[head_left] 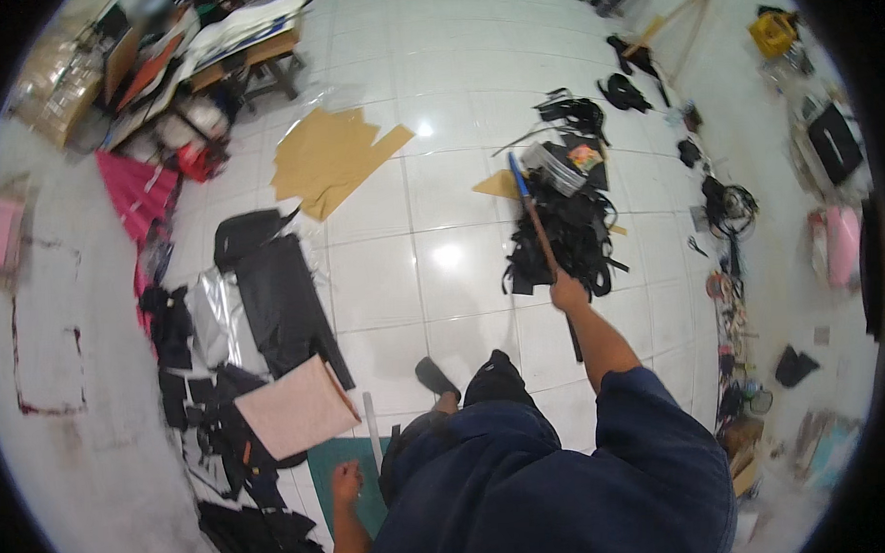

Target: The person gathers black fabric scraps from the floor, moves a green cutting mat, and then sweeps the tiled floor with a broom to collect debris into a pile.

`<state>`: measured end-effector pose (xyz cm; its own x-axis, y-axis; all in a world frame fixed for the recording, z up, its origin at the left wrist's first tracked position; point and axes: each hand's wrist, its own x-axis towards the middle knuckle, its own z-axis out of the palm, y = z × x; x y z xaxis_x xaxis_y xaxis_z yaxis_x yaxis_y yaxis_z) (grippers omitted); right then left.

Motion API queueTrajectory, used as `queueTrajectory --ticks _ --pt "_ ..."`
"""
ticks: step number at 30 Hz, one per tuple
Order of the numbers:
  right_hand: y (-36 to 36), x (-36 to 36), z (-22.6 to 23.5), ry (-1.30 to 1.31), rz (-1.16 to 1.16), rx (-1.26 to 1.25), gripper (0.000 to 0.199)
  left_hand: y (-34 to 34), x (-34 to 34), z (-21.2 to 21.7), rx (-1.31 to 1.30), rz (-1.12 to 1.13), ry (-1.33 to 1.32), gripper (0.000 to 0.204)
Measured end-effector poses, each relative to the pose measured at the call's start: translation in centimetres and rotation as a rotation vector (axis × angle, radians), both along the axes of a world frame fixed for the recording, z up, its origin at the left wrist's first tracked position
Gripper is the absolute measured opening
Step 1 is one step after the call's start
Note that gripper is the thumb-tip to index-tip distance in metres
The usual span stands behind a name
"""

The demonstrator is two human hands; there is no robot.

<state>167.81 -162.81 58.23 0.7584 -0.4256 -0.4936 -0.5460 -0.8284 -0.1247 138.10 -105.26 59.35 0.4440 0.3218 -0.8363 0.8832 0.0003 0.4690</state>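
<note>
My right hand (568,292) is wrapped round a long brown stick (540,224) with a blue end. The stick slants away from me, over or against a heap of black scraps (568,238) on the floor. Beyond my fist a dark length continues back toward me. My left hand (345,483) hangs low with its fingers curled and nothing visible in them. It is over a green mat (322,461), close to a pale, ruler-like strip (372,425). A folded pinkish sheet (296,410) lies just ahead of that hand.
Tan sheet material (326,164) lies ahead on the white tiles. Black pieces (282,297) and a silvery sheet (225,318) line the left side. A cluttered table (245,49) stands far left. Cables (737,208) and small items run along the right wall.
</note>
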Motion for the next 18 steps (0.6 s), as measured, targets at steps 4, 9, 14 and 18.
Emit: queueTrajectory --ticks 4,9,14,18 --pt "-0.3 -13.9 -4.6 -0.320 -0.177 0.337 0.052 -1.1 2.7 -0.1 -0.049 -0.064 0.184 0.021" --pt "5.7 -29.8 1.9 -0.026 -0.595 0.664 0.041 1.3 8.6 -2.9 -0.139 -0.232 0.093 0.022" --pt "10.4 -36.8 1.7 -0.042 -0.679 0.886 0.043 -0.3 20.4 0.2 0.060 -0.357 0.017 0.030" --pt "9.3 -34.2 0.6 -0.257 -0.236 0.724 0.037 -3.3 27.6 1.0 0.047 -0.397 -0.128 0.027"
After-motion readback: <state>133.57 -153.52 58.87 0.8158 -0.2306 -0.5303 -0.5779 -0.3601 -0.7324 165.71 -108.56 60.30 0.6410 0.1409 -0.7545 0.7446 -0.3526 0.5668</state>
